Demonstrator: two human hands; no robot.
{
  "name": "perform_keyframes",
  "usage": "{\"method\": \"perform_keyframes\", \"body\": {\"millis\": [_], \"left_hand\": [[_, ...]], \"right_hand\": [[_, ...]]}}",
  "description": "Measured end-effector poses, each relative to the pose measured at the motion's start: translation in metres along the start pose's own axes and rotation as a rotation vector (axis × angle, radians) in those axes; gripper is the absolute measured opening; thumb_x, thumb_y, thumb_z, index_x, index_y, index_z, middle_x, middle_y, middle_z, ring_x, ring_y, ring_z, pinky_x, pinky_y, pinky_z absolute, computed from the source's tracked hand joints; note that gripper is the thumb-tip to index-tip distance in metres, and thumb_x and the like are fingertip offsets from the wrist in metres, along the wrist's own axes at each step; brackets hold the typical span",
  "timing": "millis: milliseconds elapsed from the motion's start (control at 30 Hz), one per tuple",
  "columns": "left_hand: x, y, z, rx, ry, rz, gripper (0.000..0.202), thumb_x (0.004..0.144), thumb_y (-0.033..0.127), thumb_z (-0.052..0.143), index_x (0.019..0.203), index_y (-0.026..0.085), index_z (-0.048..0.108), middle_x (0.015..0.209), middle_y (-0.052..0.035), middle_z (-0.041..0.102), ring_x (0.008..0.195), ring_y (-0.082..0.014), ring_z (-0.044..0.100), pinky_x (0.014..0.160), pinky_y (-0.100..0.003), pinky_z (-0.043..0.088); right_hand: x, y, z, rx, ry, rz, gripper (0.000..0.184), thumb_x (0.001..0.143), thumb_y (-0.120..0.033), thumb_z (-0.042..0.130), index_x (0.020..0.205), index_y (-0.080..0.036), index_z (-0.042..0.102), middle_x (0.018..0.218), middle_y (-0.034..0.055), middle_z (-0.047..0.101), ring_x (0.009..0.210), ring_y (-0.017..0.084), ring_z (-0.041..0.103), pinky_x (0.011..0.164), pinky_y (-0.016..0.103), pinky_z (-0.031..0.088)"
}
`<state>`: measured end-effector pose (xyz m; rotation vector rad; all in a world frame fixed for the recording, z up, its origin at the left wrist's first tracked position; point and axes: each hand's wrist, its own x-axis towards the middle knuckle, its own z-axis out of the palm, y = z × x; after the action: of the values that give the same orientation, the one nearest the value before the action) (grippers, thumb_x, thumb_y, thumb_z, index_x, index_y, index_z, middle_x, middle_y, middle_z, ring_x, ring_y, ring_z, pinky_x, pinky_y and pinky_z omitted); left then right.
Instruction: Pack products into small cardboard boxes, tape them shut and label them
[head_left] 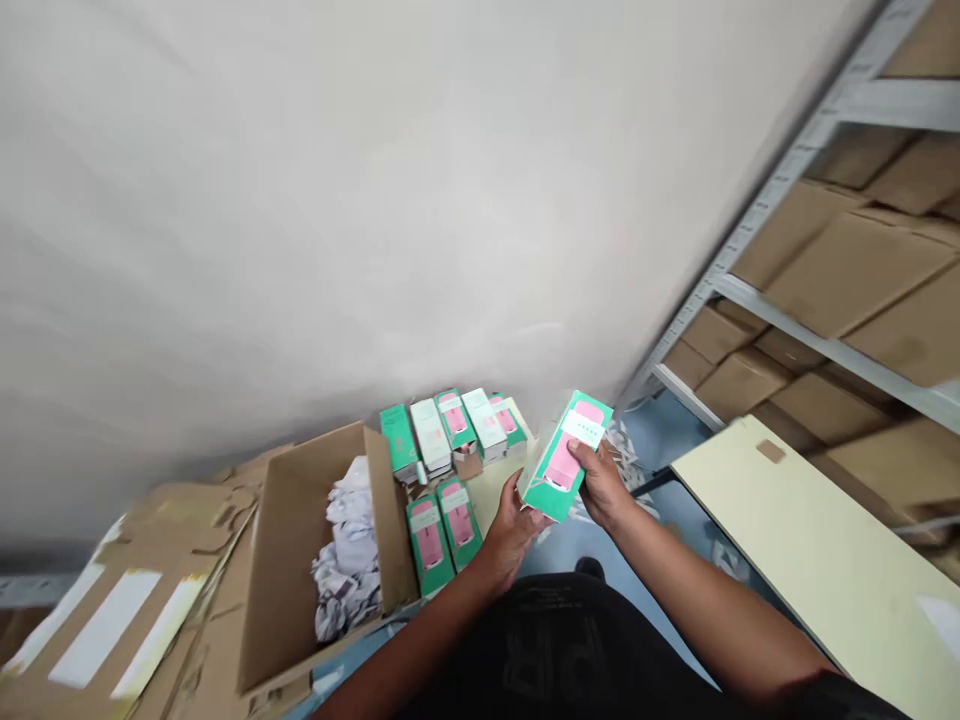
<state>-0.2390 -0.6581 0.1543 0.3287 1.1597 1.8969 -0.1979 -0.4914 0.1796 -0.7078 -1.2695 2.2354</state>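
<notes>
A green and white box with a pink picture is held tilted in front of me, between both hands. My right hand grips its right side, the thumb lying across the front. At the lower left corner, my left hand supports it with the fingers wrapped round the edge. To the left, a row of similar boxes stands on a pale table against the wall. Two more green boxes lie nearer to me, beside the open carton.
An open cardboard carton holds crumpled white paper. Flattened cardboard leans at the far left. On the right are a cream tabletop and a metal shelf stacked with brown cartons. Paper scraps lie on the blue floor.
</notes>
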Motion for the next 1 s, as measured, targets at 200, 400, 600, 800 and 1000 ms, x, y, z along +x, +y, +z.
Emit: {"method": "perform_keyframes", "body": {"millis": [200, 400, 600, 800, 1000], "left_hand": [[0.029, -0.035, 0.069, 0.105, -0.036, -0.046, 0.07, 0.075, 0.039, 0.081, 0.137, 0.026, 0.051, 0.135, -0.0111, 0.064, 0.119, -0.0285, 0.064, 0.102, -0.045, 0.051], [0.07, -0.081, 0.155, 0.345, -0.07, -0.087, 0.056, 0.075, 0.04, 0.071, 0.126, 0.022, 0.056, 0.129, -0.0098, 0.068, 0.11, -0.0267, 0.067, 0.086, -0.036, 0.058], [0.119, -0.147, 0.265, 0.486, -0.15, -0.152, 0.054, 0.072, 0.043, 0.071, 0.118, 0.019, 0.057, 0.128, -0.0104, 0.067, 0.105, -0.0239, 0.068, 0.084, -0.036, 0.059], [0.165, -0.218, 0.355, 0.998, -0.16, -0.04, 0.04, 0.073, 0.035, 0.068, 0.109, 0.019, 0.06, 0.104, -0.0041, 0.072, 0.092, -0.0215, 0.068, 0.078, -0.03, 0.054], [0.212, -0.258, 0.429, 1.332, -0.314, -0.061, 0.038, 0.072, 0.031, 0.073, 0.108, 0.02, 0.064, 0.098, -0.0017, 0.072, 0.088, -0.0211, 0.066, 0.074, -0.028, 0.049]], "right_hand": [[-0.031, -0.025, -0.088, 0.054, 0.147, 0.0, 0.062, 0.078, -0.06, 0.077, 0.128, -0.028, 0.059, 0.117, 0.0055, 0.074, 0.109, 0.03, 0.069, 0.09, 0.045, 0.058], [-0.08, -0.058, -0.228, -0.016, 0.063, 0.135, 0.055, 0.081, -0.065, 0.073, 0.118, -0.025, 0.063, 0.123, 0.0075, 0.072, 0.11, 0.026, 0.069, 0.089, 0.039, 0.055], [-0.142, -0.062, -0.421, -0.37, 0.237, 0.325, 0.044, 0.082, -0.058, 0.069, 0.11, -0.024, 0.065, 0.11, 0.0074, 0.074, 0.091, 0.022, 0.073, 0.074, 0.033, 0.052], [-0.179, -0.055, -0.571, -0.487, 0.394, 0.464, 0.038, 0.084, -0.054, 0.058, 0.101, -0.021, 0.065, 0.101, 0.0077, 0.074, 0.078, 0.019, 0.071, 0.063, 0.027, 0.048], [-0.17, -0.067, -0.633, -0.514, 0.412, 0.458, 0.037, 0.084, -0.053, 0.056, 0.098, -0.021, 0.066, 0.098, 0.0058, 0.074, 0.08, 0.019, 0.071, 0.064, 0.027, 0.047]]}}
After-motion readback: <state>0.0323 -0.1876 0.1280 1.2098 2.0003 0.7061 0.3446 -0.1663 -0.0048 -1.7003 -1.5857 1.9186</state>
